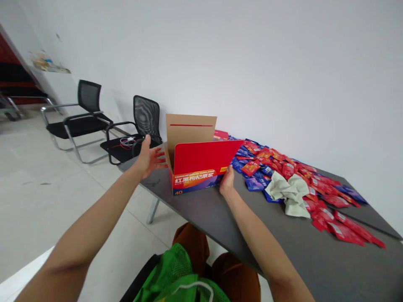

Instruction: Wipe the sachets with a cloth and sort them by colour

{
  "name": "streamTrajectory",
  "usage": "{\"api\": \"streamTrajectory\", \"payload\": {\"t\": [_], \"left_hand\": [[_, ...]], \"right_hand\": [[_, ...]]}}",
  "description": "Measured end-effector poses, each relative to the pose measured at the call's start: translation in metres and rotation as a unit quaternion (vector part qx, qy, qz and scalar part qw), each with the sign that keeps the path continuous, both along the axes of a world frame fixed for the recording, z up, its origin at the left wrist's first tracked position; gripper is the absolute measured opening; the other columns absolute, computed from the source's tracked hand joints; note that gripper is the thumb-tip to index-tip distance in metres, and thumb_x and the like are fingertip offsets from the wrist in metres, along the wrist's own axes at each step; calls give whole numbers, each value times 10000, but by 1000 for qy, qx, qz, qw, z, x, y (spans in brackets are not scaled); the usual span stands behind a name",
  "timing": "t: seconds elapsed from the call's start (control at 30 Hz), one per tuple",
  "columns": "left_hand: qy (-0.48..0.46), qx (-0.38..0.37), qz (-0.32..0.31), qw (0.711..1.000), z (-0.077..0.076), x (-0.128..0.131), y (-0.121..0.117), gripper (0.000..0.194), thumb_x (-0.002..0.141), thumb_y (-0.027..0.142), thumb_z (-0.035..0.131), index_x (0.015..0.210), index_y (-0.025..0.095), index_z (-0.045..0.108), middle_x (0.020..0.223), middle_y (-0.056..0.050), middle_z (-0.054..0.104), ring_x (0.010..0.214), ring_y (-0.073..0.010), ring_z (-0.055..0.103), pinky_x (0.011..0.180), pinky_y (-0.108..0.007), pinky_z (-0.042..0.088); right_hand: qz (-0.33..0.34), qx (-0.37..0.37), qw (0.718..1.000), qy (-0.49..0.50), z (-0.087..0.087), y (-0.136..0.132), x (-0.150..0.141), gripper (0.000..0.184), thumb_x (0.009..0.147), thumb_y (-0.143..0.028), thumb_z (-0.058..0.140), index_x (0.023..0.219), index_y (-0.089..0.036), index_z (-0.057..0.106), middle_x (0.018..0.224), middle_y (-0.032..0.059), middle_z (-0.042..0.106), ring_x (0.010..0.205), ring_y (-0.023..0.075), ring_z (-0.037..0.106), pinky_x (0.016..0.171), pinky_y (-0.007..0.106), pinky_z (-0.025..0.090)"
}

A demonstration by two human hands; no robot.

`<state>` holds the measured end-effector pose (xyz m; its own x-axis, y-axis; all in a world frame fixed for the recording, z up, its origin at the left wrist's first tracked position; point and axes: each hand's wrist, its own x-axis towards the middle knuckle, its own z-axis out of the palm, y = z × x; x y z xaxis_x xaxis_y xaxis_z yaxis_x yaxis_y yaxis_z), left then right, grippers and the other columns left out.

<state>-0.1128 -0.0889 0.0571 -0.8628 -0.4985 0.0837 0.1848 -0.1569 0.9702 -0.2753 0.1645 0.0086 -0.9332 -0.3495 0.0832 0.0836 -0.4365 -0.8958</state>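
Item one, under my hands: a printed corrugated carton (195,167), open, standing on the table near its edge. Its kraft-brown rear flap (189,128) stands up with a red line across it, and its glossy red front flap (204,157) leans at a slant, angled toward my right. The lower front panel (193,182) carries the words "HONGHEIGOUQI YUANJIANG", Chinese characters and a "40". I judge the carton light and fairly stiff along its folds, but the flaps will be springy and bend easily, so the firmest hold is at the lower corners or side walls rather than the flap tips. My right hand (227,180) is at the carton's lower right, its fingers against the red board; I cannot tell whether it is pinching the board or only touching it. My left hand (150,157) is open, fingers spread, holding nothing, just beside the carton's left side. To the right lie many red and blue foil sachets (270,165) in a loose spread, with a crumpled pale green cloth (288,195) on top of them. All of this rests on a dark grey table (192,201). Beyond it stand two black mesh chairs (146,117), a white cable (127,142) on the nearer seat. On my lap sits a green mesh bag (166,277).
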Motion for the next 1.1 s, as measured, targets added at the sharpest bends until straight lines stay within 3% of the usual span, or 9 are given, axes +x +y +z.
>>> {"api": "streamTrajectory", "payload": {"t": [0.13,0.23,0.3,0.43,0.53,0.63,0.77,0.9,1.1], "left_hand": [[-8,-120,-14,993,11,-6,13,688,799,765,418,1081,187,661,923,-75,704,894,-259,630,727,-346,495],[-21,-154,-12,988,18,-18,5,579,786,687,531,1060,197,670,888,-56,712,875,-257,635,727,-344,491],[-22,-136,-49,989,24,-19,-6,546,776,658,580,1051,195,670,881,-64,717,866,-265,643,743,-359,495],[11,-5,-140,990,30,-10,-24,646,778,730,518,1063,167,657,920,-117,712,884,-294,652,787,-409,507],[22,41,-138,989,25,-7,-28,674,801,748,448,1036,152,659,901,-130,703,853,-286,649,774,-412,521],[5,29,-151,988,17,-8,-30,592,847,689,450,1039,174,670,920,-115,702,848,-266,643,754,-394,530],[6,-10,-199,980,14,-9,-37,563,842,674,498,1105,210,678,1056,-121,698,1020,-282,623,834,-389,518],[18,-23,-193,981,6,-16,-39,591,812,703,524,1180,260,655,1165,-117,673,1135,-295,582,855,-410,521],[-6,-56,-151,987,-21,-27,-26,564,782,669,602,1206,300,646,1281,-105,625,1228,-319,523,802,-417,533]], "right_hand": [[-62,-30,998,-1,-2,-24,7,445,877,-567,336,953,-251,639,973,-11,749,979,208,684,828,345,536],[-68,-24,997,-8,-3,-33,9,401,868,-525,354,952,-252,634,927,-21,749,937,200,691,798,338,541],[-41,-10,999,-15,-2,-33,8,381,856,-512,376,928,-247,641,872,-15,749,862,210,699,750,339,544],[40,1,999,-18,6,-26,3,323,826,-431,416,902,-234,661,819,-1,745,767,218,684,681,333,525],[8,46,997,-55,24,-11,-5,280,823,-374,411,894,-261,657,832,-35,738,799,187,658,717,315,502],[-19,68,996,-54,47,11,-14,295,842,-388,388,937,-292,650,957,-57,728,884,162,627,783,324,476],[39,62,997,6,71,32,-18,389,884,-470,333,965,-276,660,1069,-12,710,960,179,607,819,343,451],[95,95,988,72,67,31,-11,476,919,-577,323,1032,-279,678,1077,17,719,1008,207,614,842,352,441],[138,138,972,127,54,26,-6,631,907,-731,266,1062,-310,710,1142,35,711,1158,239,578,884,389,458]]}}
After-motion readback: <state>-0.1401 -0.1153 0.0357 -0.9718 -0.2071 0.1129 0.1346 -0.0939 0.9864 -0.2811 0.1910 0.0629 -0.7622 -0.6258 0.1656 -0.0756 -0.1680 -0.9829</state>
